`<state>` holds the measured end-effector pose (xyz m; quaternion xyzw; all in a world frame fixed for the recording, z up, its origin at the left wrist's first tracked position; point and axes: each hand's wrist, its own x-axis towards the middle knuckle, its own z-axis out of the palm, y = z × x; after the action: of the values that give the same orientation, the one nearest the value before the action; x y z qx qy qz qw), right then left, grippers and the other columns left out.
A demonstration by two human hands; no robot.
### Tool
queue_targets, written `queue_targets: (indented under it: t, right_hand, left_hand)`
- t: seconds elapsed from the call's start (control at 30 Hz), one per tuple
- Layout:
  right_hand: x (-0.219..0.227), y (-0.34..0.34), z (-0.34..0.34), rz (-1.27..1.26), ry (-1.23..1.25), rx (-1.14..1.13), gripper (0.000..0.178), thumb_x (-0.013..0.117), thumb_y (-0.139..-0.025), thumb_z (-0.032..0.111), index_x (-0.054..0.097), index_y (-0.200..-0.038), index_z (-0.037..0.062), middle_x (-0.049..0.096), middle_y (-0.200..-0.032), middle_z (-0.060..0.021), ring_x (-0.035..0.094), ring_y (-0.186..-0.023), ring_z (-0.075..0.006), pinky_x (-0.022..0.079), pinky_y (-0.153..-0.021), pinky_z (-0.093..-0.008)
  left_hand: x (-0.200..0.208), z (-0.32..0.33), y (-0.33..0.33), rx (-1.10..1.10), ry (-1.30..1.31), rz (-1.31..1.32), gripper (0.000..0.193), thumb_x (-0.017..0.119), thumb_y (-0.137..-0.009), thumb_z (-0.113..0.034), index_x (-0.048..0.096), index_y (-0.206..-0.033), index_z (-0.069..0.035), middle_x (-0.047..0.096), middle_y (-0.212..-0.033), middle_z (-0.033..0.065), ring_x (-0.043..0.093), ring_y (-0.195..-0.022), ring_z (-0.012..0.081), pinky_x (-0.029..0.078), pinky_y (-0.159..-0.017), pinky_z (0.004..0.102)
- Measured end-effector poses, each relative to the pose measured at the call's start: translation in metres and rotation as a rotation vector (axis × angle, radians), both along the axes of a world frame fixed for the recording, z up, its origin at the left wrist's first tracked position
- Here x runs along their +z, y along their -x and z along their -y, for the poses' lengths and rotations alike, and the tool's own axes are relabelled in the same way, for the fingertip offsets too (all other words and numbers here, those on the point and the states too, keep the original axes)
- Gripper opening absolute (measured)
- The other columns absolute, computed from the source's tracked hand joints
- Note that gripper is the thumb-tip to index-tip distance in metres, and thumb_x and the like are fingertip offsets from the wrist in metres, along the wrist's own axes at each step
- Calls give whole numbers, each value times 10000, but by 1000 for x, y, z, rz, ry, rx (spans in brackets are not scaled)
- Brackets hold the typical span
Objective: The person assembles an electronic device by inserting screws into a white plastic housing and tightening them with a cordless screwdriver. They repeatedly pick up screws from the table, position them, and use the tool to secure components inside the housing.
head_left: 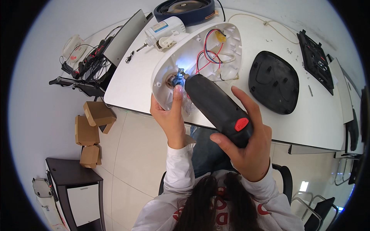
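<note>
A white plastic housing, open side up, rests tilted at the table's front edge. My left hand grips its near left rim, the thumb pressed by a small blue part inside. My right hand is wrapped around the rear of a black electric screwdriver with a red button. Its tip points at the blue part, where a bright light shines; whether the bit touches a screw is too small to tell. Red and dark wires run across the housing's inside.
Behind the housing lies a white motor-like cylinder with a shaft, near a dark blue round appliance. To the right are a black plastic cover, scattered screws and an open black tool case. Cardboard boxes stand on the floor at left.
</note>
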<state>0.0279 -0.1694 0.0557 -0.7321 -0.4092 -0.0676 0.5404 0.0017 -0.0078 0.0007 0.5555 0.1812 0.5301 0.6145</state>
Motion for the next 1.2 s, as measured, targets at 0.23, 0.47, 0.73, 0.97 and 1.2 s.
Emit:
queue_targets:
  t: [0.23,0.47,0.73,0.97,1.2]
  right_hand:
    - [11,3,3,-132,75,-17,724,747,-680,295,399,-1255,24,629,-916,-165,645,-807,-248,473,-693,-285]
    - [13,4,3,-135,69,-19,719,747,-681,293,405,-1250,17,626,-935,-167,645,-817,-253,474,-699,-290]
    - [18,3,2,-123,105,-32,707,748,-678,261,408,-1247,14,616,-959,-172,641,-819,-261,476,-701,-292]
    - [24,3,2,-106,138,-41,686,734,-690,230,402,-1248,8,601,-991,-183,635,-848,-281,475,-711,-306]
    - [27,4,1,-127,132,-41,679,723,-704,257,402,-1247,6,602,-987,-192,628,-865,-294,471,-723,-311]
  left_hand:
    - [-3,-2,1,7,17,-9,378,683,-773,-164,541,-1076,12,584,-977,61,541,-868,123,421,-788,246]
    - [-2,-1,0,23,7,-9,380,690,-768,-164,544,-1074,7,586,-977,58,540,-874,125,416,-800,248]
    - [0,-2,2,10,-8,-30,368,687,-770,-161,546,-1066,6,587,-973,59,538,-880,126,412,-804,250]
    - [-1,-3,2,11,-22,-57,366,693,-766,-179,552,-1051,2,587,-957,52,534,-861,121,410,-792,249]
    - [1,-3,4,4,-21,-60,370,693,-764,-187,553,-1045,9,588,-950,53,533,-860,117,412,-786,245]
